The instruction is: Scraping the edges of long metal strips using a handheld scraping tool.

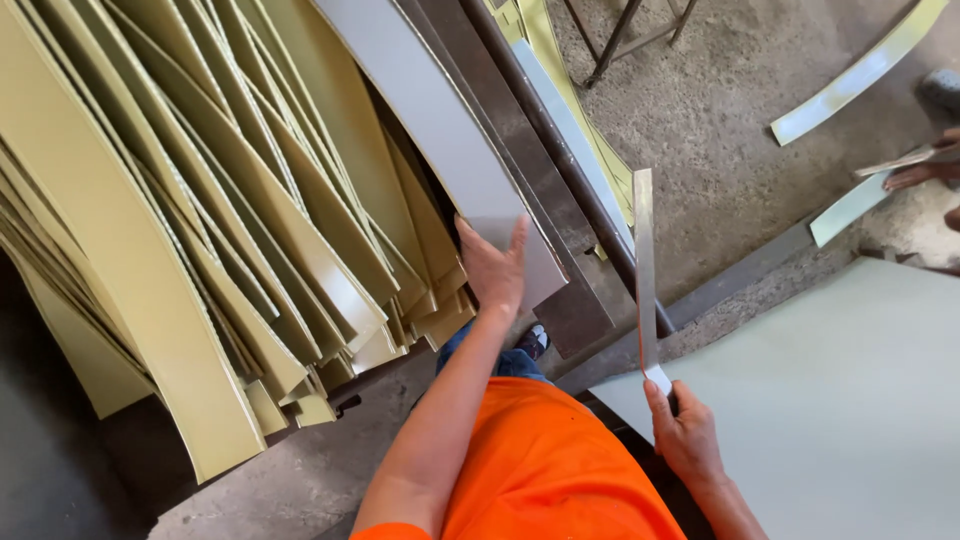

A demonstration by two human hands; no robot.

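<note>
My left hand [494,268] lies flat with spread fingers on the lower end of a long grey curved strip [430,120] that rests on top of a stack. My right hand [684,432] grips the near end of a narrow grey strip [644,265], held on edge and pointing away from me. To the left, several yellow-green curved strips [190,230] are stacked leaning together. An orange shirt shows at the bottom.
A dark metal beam [540,150] runs diagonally beside the grey strip. A large pale sheet [830,400] lies at the lower right. Another person's hand [925,172] holds a pale strip [850,205] at the right edge. Another curved strip [860,75] lies on the concrete floor.
</note>
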